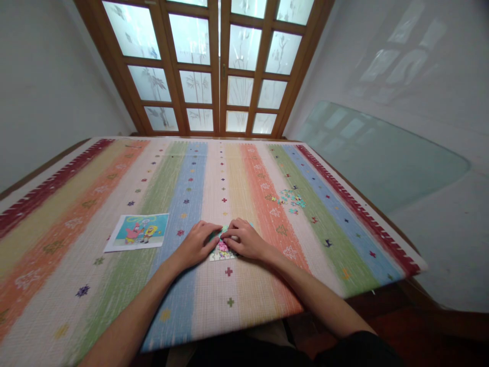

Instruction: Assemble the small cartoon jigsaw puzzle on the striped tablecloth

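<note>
A partly assembled jigsaw puzzle [222, 252] lies flat on the striped tablecloth in front of me, with pink and pale pieces showing. My left hand [196, 243] rests at its left side, thumb and fingers apart, fingertips touching the edge. From the right, my right hand [244, 239] reaches over the puzzle, its thumb and index finger closed together at a puzzle piece near the middle. Both hands cover much of the upper part. On the left lies a printed reference picture [143, 232] of a pink starfish and a yellow sponge cartoon character.
Loose puzzle pieces [292, 199] lie in a small pile to the right, beyond my right hand. The striped tablecloth [214, 300] covers the large table. Behind it stand wooden doors [219, 76] with frosted panes, and a glass sheet [382, 153] is at the right wall.
</note>
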Demonstrator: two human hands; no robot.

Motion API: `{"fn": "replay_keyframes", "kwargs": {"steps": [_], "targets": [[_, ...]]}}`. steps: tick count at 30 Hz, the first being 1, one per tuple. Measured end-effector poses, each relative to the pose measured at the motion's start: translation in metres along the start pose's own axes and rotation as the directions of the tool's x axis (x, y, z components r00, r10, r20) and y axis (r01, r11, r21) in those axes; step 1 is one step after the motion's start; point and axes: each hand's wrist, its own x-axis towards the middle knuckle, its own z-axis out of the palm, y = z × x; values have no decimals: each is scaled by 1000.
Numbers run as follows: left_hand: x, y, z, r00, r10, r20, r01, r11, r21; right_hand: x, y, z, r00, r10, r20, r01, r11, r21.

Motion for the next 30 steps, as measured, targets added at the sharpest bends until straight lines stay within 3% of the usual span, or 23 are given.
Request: {"fn": "replay_keyframes", "kwargs": {"steps": [10,18,26,30], "targets": [[1,4,0,997,70,-13,-69,995,78,1,23,-29,988,128,-92,-120,989,81],[1,3,2,990,139,-27,-134,980,144,1,41,-40,975,202,-87,-195,977,83],[1,2,4,991,127,-51,-120,984,129,2,64,-62,966,239,-99,-242,970,-24],[1,1,4,987,143,-68,-134,984,115,0,85,-82,931,335,-143,-355,923,-148]]}}
